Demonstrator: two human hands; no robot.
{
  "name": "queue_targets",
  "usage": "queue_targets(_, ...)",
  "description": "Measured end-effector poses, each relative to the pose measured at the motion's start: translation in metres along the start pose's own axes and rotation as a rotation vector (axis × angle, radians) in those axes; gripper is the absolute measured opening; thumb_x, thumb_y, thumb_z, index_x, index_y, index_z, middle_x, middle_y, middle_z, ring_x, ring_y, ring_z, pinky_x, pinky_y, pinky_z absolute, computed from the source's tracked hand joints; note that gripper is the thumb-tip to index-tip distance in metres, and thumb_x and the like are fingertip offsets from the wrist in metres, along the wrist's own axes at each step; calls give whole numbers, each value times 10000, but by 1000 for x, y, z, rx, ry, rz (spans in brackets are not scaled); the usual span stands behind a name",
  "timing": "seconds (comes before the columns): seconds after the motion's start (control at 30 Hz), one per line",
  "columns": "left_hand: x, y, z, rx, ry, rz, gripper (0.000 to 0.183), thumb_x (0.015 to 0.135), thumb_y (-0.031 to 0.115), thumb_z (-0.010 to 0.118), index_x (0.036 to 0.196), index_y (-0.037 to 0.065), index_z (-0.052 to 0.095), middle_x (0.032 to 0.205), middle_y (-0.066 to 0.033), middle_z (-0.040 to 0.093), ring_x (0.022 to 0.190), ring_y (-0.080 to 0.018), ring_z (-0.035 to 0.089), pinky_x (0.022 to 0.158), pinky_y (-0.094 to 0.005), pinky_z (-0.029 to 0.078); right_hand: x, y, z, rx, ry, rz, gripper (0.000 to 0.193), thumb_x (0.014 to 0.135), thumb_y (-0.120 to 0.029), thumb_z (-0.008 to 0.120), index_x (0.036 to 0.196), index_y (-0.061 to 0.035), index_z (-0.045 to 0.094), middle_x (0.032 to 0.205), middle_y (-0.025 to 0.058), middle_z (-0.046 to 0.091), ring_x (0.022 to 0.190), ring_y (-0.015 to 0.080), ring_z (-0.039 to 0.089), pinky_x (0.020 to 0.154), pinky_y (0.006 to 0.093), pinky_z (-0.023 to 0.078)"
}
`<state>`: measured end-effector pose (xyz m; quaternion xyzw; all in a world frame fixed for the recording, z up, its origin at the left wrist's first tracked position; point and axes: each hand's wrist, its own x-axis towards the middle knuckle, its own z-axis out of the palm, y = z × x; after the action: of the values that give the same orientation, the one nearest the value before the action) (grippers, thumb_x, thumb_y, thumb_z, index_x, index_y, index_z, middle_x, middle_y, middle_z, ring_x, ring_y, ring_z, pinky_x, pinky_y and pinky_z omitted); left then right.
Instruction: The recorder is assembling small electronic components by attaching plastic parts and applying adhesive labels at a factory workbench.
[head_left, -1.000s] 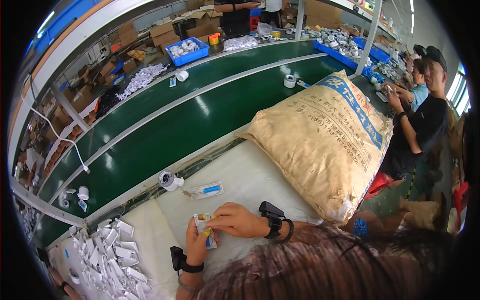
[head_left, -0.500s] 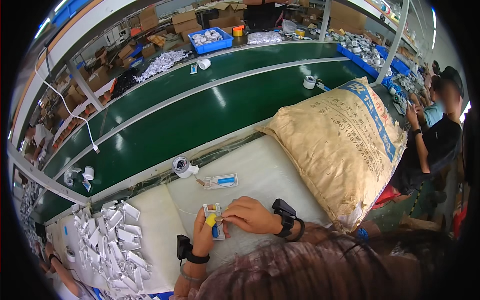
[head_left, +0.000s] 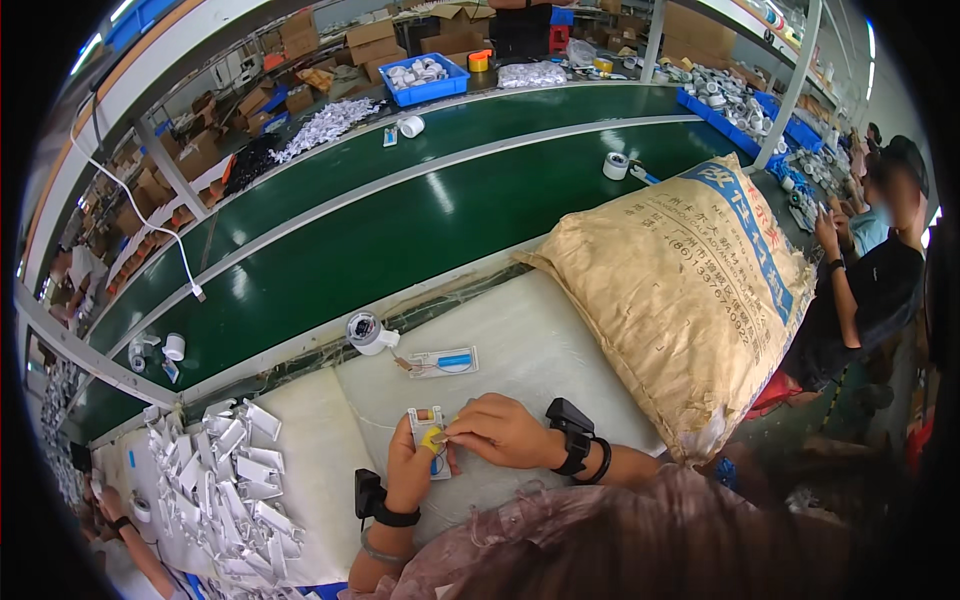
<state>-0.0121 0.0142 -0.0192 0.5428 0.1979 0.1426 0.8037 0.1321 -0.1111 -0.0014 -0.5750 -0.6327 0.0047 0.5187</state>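
Observation:
My left hand [head_left: 407, 472] is closed around a small white plastic housing [head_left: 429, 414] above the pale work mat. A yellow wrap [head_left: 431, 438] covers the tip of its thumb. Inside the housing, part of a blue cylindrical cell is visible below the thumb. My right hand [head_left: 508, 430] meets it from the right, thumb and forefinger pinched over the housing; whatever they pinch is too small to make out. Just beyond lies a second white housing [head_left: 430, 371] with a blue cell [head_left: 455, 360] and thin wires, beside a round white lamp head [head_left: 368, 333].
White plastic parts [head_left: 225, 490] lie heaped at left. A large tan sack [head_left: 670, 300] stands on the right. Behind the mat runs a green conveyor [head_left: 400, 250] carrying a few white pieces. Co-workers' arms [head_left: 845, 295] show at right and far left.
My two hands stay together at the housing, with the yellow-wrapped thumb shifted slightly. At far left, a co-worker's hand has moved up a little.

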Motion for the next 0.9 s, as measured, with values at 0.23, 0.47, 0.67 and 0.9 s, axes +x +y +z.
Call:
queue_targets(0.23,4,-4,3,-2,-28,58,296,876,-17,485,1160,28,413,829,-103,602,621,-164,604,525,-297,529,-3,-1,-6,-38,-6,4,205,785,-62,710,981,-92,658,840,55,643,756,241,606,670,334,475)
queue_targets(0.47,-9,1,0,-13,-21,49,300,898,21,475,1192,33,416,867,-88,594,630,-152,591,556,-286,521,-4,-1,6,6,34,41,170,809,-99,685,969,-87,631,883,58,647,787,263,609,690,365,469)
queue_targets(0.67,-5,-6,2,31,-56,122,362,898,24,457,1251,37,376,935,-97,578,674,-165,590,586,-297,501,0,1,-2,-24,9,47,168,769,-40,704,926,-58,647,862,81,654,796,279,615,716,377,481)
queue_targets(0.9,-10,5,9,42,-52,19,419,885,-25,456,1284,57,357,919,-55,542,709,-123,547,632,-271,467,1,3,-1,-74,9,53,225,713,36,732,914,-49,676,873,96,625,797,280,589,690,342,481)
